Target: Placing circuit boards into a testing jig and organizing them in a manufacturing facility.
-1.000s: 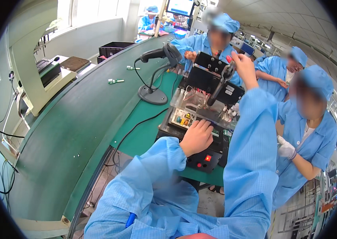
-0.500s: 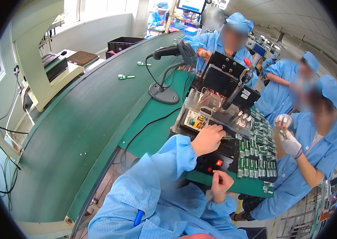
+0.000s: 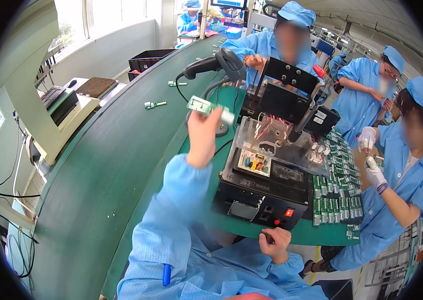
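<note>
A small green circuit board (image 3: 199, 104) with pale components is raised in my left hand (image 3: 203, 136), pinched between thumb and fingers. It is in front of the stand of a black handheld barcode scanner (image 3: 216, 64). My right hand (image 3: 275, 244) rests by the bench's front edge, fingers curled, with nothing visible in it. Just beyond it stands a black test fixture (image 3: 259, 195) with a lit red switch and a red button. Another circuit board (image 3: 254, 162) with yellow and blue components is set into the fixture's top, partly under a clear plate.
Many green boards (image 3: 338, 207) lie in rows right of the fixture. Two boards, one a small circuit board (image 3: 155, 104), lie on the green conveyor belt (image 3: 106, 175). Co-workers in blue stand across and to the right; one wears white gloves (image 3: 374, 172). A black crate (image 3: 146, 59) stands beyond the belt.
My left hand has left the fixture's top and moved left and up toward the scanner, now holding a circuit board. My right hand stays near the bench edge. The view has shifted slightly.
</note>
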{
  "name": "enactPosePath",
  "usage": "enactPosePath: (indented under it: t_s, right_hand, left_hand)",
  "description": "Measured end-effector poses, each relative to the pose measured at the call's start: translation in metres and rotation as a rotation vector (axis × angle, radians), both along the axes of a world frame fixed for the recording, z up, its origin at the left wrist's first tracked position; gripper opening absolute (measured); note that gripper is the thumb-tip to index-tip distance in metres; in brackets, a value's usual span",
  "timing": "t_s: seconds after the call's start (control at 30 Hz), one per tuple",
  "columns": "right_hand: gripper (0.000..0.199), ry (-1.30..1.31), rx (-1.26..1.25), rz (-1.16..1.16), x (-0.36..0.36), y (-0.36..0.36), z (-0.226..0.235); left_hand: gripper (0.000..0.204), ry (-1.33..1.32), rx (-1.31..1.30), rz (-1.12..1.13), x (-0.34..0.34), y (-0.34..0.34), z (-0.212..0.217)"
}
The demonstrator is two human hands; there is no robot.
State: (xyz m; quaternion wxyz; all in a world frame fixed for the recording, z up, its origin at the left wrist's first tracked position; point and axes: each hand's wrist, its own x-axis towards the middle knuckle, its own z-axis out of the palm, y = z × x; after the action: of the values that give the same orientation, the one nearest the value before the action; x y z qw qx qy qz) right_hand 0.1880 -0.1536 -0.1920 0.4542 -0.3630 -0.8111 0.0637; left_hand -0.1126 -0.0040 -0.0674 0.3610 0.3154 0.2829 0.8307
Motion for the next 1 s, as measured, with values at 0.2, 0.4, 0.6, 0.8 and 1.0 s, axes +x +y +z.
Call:
enactPosePath:
  t_s: [0.2,0.4,0.6,0.8,1.0]
  right_hand:
    - [0.017,-0.056,0.009,0.008,-0.002,0.002,-0.002]
    - [0.011,0.013,0.050,0.020,-0.008,0.006,-0.001]
    - [0.011,-0.052,0.038,-0.030,-0.008,0.003,0.002]
    - [0.009,-0.022,0.099,-0.041,-0.010,0.001,-0.003]
    - [0.009,0.003,0.097,-0.055,-0.006,0.003,-0.004]
  left_hand:
    - [0.015,-0.368,-0.064,-0.349,-0.019,0.116,-0.021]
    - [0.014,-0.549,0.033,-0.391,0.001,0.159,-0.016]
    - [0.015,-0.572,-0.007,-0.325,0.001,0.169,-0.024]
    - [0.017,-0.598,-0.006,-0.295,-0.015,0.166,-0.043]
    - [0.016,-0.474,0.018,-0.314,-0.003,0.152,-0.021]
